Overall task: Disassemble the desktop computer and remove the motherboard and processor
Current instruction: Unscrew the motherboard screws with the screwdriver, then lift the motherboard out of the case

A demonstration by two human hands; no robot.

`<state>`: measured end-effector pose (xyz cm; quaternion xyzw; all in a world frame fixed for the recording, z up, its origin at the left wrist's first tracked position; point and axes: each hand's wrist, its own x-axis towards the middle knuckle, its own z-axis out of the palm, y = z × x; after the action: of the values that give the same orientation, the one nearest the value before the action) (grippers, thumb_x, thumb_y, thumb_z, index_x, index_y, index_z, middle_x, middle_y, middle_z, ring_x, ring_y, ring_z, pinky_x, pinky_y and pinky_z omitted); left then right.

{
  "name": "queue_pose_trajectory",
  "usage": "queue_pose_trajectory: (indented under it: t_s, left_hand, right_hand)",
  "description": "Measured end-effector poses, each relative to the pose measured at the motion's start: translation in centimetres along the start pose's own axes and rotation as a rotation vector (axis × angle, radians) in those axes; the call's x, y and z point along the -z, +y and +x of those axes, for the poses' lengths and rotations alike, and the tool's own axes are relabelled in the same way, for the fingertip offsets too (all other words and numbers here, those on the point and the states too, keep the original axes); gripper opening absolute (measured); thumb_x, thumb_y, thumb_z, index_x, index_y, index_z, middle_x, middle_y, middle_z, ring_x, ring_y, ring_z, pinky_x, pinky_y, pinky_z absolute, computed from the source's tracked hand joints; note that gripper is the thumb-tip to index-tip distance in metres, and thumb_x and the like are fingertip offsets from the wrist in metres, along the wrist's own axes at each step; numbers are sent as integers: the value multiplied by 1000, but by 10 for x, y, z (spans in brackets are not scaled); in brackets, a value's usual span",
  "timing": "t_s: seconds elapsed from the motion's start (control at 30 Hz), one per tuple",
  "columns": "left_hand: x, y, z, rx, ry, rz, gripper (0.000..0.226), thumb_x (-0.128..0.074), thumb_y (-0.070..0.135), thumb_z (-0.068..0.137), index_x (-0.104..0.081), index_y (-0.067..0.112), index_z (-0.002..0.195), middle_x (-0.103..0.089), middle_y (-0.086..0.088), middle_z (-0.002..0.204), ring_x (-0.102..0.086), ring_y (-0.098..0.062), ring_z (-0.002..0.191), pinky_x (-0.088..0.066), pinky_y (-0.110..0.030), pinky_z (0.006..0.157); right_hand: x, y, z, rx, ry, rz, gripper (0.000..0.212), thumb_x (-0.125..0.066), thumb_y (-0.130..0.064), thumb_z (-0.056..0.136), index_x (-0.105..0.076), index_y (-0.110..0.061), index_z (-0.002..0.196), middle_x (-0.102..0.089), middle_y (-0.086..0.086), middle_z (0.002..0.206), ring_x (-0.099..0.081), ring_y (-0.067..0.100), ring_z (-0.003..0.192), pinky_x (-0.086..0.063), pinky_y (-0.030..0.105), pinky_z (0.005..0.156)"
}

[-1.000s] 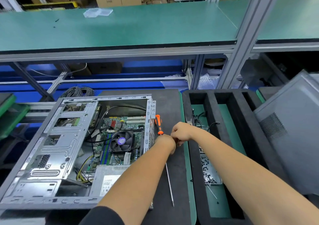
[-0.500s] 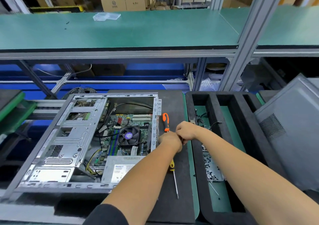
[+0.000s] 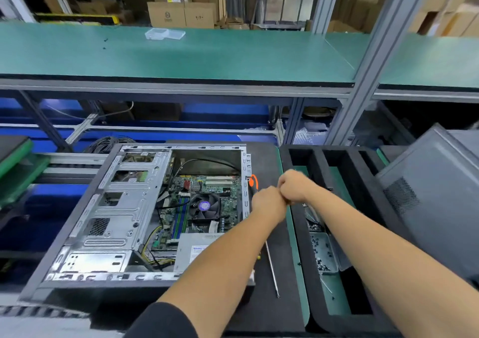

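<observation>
The open desktop case (image 3: 108,208) lies on its side on a black mat (image 3: 264,156). Inside it sits the green motherboard (image 3: 228,200) with the black processor fan (image 3: 204,205) on top and a grey power supply (image 3: 197,249) nearer me. My left hand (image 3: 268,203) and my right hand (image 3: 294,186) are both curled and touch each other just right of the case's edge. I see nothing in either; their palms are hidden. An orange screwdriver handle (image 3: 254,181) shows beyond my left hand, and a long metal shaft (image 3: 272,267) lies on the mat under my left forearm.
A black foam tray (image 3: 318,166) with compartments stands to the right, holding a clear box of several small screws (image 3: 322,252). A grey case panel (image 3: 435,200) leans at far right. A green shelf (image 3: 181,55) runs overhead behind the case.
Both hands have stayed pressed together right of the case and have risen slightly away from me. My view has shifted a little; the case and screwdriver lie as before.
</observation>
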<state>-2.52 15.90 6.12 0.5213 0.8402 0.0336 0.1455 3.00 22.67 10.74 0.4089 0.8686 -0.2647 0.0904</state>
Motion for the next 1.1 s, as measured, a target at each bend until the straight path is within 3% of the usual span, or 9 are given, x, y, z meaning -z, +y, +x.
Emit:
queue_pose_trajectory:
  t_s: [0.1,0.2,0.33,0.47,0.6,0.8,0.9,1.0,1.1]
  left_hand:
    - [31,-6,2,-24,135,-167,26,-52,23,90,-64,8,108,-65,-13,104,-64,-33,96,-48,-35,71]
    - [59,-31,1,-53,260,-211,26,-53,24,87,-62,8,105,-65,-14,99,-64,-34,89,-43,-35,64]
    - [73,-79,-6,-79,324,-135,22,-51,19,85,-63,8,100,-65,-16,98,-64,-37,88,-38,-34,63]
    - [73,-123,-12,-60,261,-74,21,-49,18,88,-63,8,100,-67,-15,98,-63,-35,88,-39,-34,61]
    - [61,-153,-27,-6,154,-21,19,-47,11,88,-60,9,102,-64,-12,102,-60,-31,89,-42,-35,64]
    - [53,-190,-49,28,18,5,15,-48,1,83,-56,9,94,-61,-12,101,-54,-28,87,-42,-34,69]
    - [47,-198,-52,-44,-22,16,17,-57,14,84,-54,10,101,-58,-9,104,-57,-29,96,-46,-36,75]
    - [43,-203,-47,-141,-103,32,43,-69,33,82,-52,13,116,-54,-6,117,-53,-25,107,-47,-41,90]
    - [43,-206,-36,-229,-81,120,61,-71,49,78,-49,13,123,-48,-6,122,-46,-23,114,-42,-40,96]
  right_hand:
    - [25,-23,6,39,244,87,31,-43,2,85,-73,3,92,-71,19,98,-65,33,93,-54,37,78]
    - [35,-48,8,85,327,155,30,-42,1,84,-71,4,89,-71,19,94,-62,31,87,-49,33,70]
    - [20,-81,5,222,378,173,23,-45,-1,86,-67,-4,92,-65,7,91,-56,22,82,-43,29,69]
    - [-3,-103,8,329,306,141,23,-48,-1,85,-64,-8,99,-60,3,90,-52,20,80,-38,27,66]
    - [-17,-115,7,452,224,63,19,-50,-4,87,-66,-9,94,-66,7,95,-57,21,84,-47,32,70]
    - [-38,-119,7,481,113,-46,14,-51,-9,88,-64,-12,95,-64,7,101,-58,25,89,-51,37,75]
    - [-48,-119,8,461,77,-117,9,-52,-10,87,-58,-16,89,-63,6,102,-58,26,90,-47,33,70]
    - [-55,-119,14,427,61,-202,10,-53,-11,84,-56,-16,92,-63,7,104,-57,27,92,-43,31,69]
    - [-58,-122,22,407,26,-348,22,-57,-18,83,-57,-13,105,-60,8,111,-57,28,100,-45,33,75]
